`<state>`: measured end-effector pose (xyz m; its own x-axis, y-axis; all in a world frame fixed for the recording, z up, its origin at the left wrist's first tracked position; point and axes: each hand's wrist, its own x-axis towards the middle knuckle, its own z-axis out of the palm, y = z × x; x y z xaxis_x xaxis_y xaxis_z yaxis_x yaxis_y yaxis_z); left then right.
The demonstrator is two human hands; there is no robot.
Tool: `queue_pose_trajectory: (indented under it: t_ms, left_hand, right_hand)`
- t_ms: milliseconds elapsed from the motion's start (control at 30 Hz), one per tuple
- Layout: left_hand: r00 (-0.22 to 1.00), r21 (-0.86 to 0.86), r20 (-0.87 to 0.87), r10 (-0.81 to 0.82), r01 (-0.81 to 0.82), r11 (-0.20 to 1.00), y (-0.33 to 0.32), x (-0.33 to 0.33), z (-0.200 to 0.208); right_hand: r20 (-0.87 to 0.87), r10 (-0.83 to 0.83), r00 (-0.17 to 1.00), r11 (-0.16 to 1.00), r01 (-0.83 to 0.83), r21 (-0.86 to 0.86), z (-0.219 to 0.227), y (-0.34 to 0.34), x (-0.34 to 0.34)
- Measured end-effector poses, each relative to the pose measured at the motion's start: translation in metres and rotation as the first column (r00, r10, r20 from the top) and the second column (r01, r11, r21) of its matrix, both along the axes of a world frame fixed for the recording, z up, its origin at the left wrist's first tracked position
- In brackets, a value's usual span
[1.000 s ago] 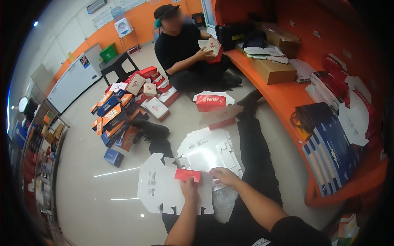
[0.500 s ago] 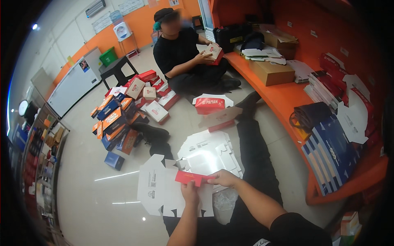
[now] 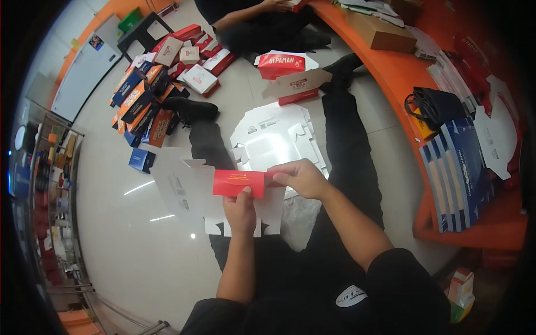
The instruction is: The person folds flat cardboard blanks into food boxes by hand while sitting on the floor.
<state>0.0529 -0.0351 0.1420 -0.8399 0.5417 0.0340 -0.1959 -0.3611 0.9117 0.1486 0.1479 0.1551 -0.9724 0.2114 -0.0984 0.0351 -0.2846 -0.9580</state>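
Note:
A flat cardboard box blank [image 3: 187, 190], white with a red panel [image 3: 239, 177] folded up, is held above my lap. My left hand [image 3: 241, 213] grips it from below, thumb on the red panel and fingers behind, out of sight. At the panel's right end my right hand [image 3: 304, 178] is closed, pinching a small red flap between thumb and fingers. Between my outstretched legs lies a stack of flat white box blanks [image 3: 268, 148]. Beneath the right hand, a crumpled clear plastic sheet [image 3: 301, 220] rests against my leg.
Part-folded red boxes [image 3: 281, 65] stand beyond the stack. Finished red-and-white boxes [image 3: 201, 80] and blue-and-orange boxes [image 3: 139, 100] are heaped at far left. An orange bench [image 3: 385, 95] carries cartons and blue flat blanks [image 3: 452, 178]. A co-worker [image 3: 251, 28] sits opposite; shelving [image 3: 56, 195] stands left.
The view has tipped down, leaving the co-worker's head out of frame. The red panel now faces me more broadly, and the blank's white left part has swung and blurred.

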Motion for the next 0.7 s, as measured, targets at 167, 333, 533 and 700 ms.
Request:
queue_pose_trajectory:
  t_ms: [167, 333, 533, 700]
  left_hand:
    - [0.993, 0.027, 0.028, 0.112, -0.113, 0.993, -0.001, 0.012, 0.031]
    - [0.997, 0.048, 0.022, 0.071, -0.072, 0.996, -0.02, 0.005, 0.035]
    - [0.999, 0.0, 0.029, 0.041, -0.041, 0.999, -0.023, 0.012, 0.049]
    - [0.992, -0.054, -0.124, 0.014, -0.02, 0.998, -0.024, 0.009, 0.038]
  right_hand:
    - [-0.213, 0.116, 0.97, 0.949, -0.044, 0.313, 0.015, 0.005, 0.019]
    - [-0.291, 0.18, 0.94, 0.881, -0.023, 0.473, 0.005, 0.0, 0.024]
    - [-0.619, 0.03, 0.785, 0.84, 0.316, 0.441, -0.001, -0.015, 0.024]
    - [-0.701, 0.146, 0.698, 0.724, 0.408, 0.557, 0.013, -0.026, 0.021]
